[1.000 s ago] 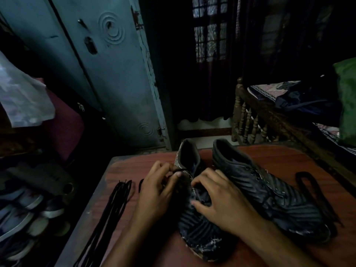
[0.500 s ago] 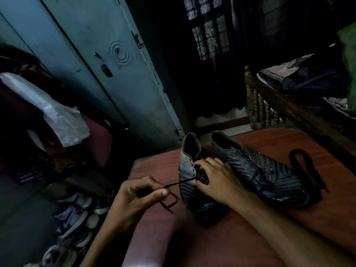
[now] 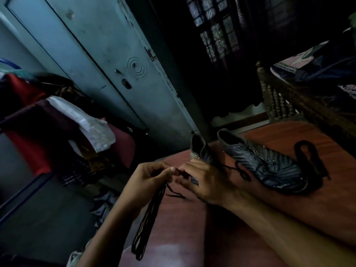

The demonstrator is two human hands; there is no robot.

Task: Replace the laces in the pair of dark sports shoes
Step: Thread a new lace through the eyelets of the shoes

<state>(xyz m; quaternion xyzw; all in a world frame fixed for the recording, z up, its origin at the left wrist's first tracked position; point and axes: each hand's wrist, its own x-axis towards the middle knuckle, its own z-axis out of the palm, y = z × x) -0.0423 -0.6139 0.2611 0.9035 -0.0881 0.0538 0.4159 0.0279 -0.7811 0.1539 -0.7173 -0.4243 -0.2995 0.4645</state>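
Head view shows two dark grey sports shoes with a ribbed striped upper on a reddish-brown wooden table (image 3: 250,218) at the centre right of the frame. The nearer left shoe (image 3: 199,151) stands just behind the hands, its heel opening facing away, and much of it is hidden by the right hand. The right shoe (image 3: 269,162) lies beside it, touching or nearly so, its toe pointing to the lower right. A thin black lace (image 3: 242,173) loops loosely across the gap between the shoes and onto the right shoe's side. A flat black lace loop (image 3: 308,158) lies on the table just right of the right shoe.

The left hand (image 3: 148,182), at the lower centre, has its fingers curled and pinches a bundle of long black laces (image 3: 148,214), which hangs down from the fist past the table edge. The right hand (image 3: 206,182) meets it fingertip to fingertip, its thumb and fingers bent around a lace end; whether it truly pinches the lace is hard to tell in the dim light. A short lace tail (image 3: 174,194) trails onto the table below the fingers.

A pale blue metal cupboard door (image 3: 107,60) fills the upper left. Heaped clothes (image 3: 63,120) sit at the left. A carved wooden bed rail (image 3: 279,101) runs along the upper right, beneath a dark grilled window (image 3: 215,33).
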